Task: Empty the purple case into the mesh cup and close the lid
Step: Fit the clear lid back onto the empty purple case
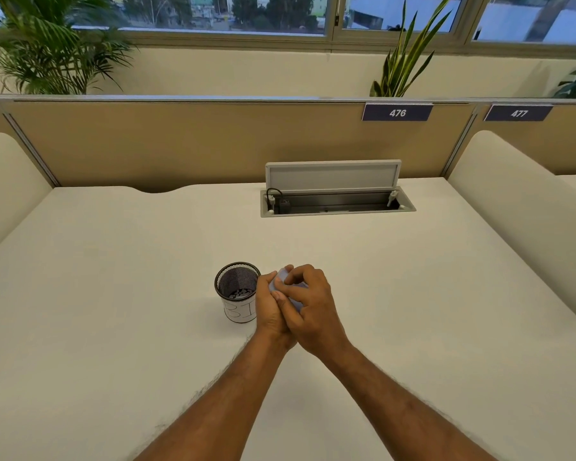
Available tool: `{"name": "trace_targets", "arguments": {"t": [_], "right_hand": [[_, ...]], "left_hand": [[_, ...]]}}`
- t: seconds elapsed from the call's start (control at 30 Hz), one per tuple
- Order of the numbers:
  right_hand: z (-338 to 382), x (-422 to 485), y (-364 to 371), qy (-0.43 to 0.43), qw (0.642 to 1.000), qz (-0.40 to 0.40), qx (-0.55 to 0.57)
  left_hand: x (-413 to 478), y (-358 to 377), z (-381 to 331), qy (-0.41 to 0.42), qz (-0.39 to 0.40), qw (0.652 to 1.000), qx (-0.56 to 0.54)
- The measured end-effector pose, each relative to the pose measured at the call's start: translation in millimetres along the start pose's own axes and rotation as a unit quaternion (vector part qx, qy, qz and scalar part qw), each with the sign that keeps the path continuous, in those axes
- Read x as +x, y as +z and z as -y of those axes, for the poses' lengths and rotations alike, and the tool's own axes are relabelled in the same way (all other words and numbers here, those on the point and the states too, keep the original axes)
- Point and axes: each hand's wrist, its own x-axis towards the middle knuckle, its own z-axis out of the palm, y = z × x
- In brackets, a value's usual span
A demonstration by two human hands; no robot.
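Observation:
A black mesh cup (237, 291) with a white paper label stands upright on the desk, with several small dark and light pieces lying at its bottom. Just right of it, both hands clasp a small pale purple case (281, 279), mostly hidden between them. My left hand (270, 311) holds the case from the left, its knuckles almost touching the cup's side. My right hand (308, 307) wraps over the top and right of the case, fingers curled on it. I cannot tell whether its lid is open or closed.
The white desk (113, 294) spreads wide on all sides. An open grey cable hatch (335, 194) with a raised lid sits at the back centre. Beige partition panels (180, 141) and white side dividers border the desk.

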Motion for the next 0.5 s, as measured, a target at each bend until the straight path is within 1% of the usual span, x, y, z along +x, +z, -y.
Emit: {"name": "trace_targets", "arguments": {"t": [0.03,0.07,0.1,0.17,0.23,0.33,0.4,0.5], "right_hand": [[2.7,-0.4,0.9,0.000,1.000,-0.011,0.021],[3.0,-0.6,0.6,-0.002,1.000,-0.006,0.026],[2.6,-0.3,-0.6,-0.007,1.000,0.006,0.015],[-2.2,0.7,-2.8,-0.014,0.999,0.022,-0.018],[-7.1,2.2,-3.0,-0.011,1.000,0.012,-0.026],[-8.5,4.2,0.6,0.000,1.000,-0.004,-0.016],[-11.7,5.5,1.5,0.000,1.000,-0.007,-0.009],[-16.2,8.0,-3.1,0.005,0.999,0.011,0.039]], "left_hand": [[1.6,-0.4,0.5,-0.003,-0.005,1.000,-0.008],[1.1,-2.7,1.0,-0.004,-0.011,1.000,-0.004],[2.0,-5.4,0.9,-0.004,-0.022,1.000,-0.010],[3.3,-3.8,-0.3,-0.014,-0.019,0.999,-0.026],[2.4,-1.3,-1.3,-0.019,-0.007,0.999,-0.047],[0.1,-0.6,-2.5,-0.024,-0.004,0.999,-0.042],[1.3,-3.3,-3.0,-0.026,0.000,0.999,-0.019],[3.7,-6.4,-5.4,-0.026,0.019,0.999,-0.022]]}}
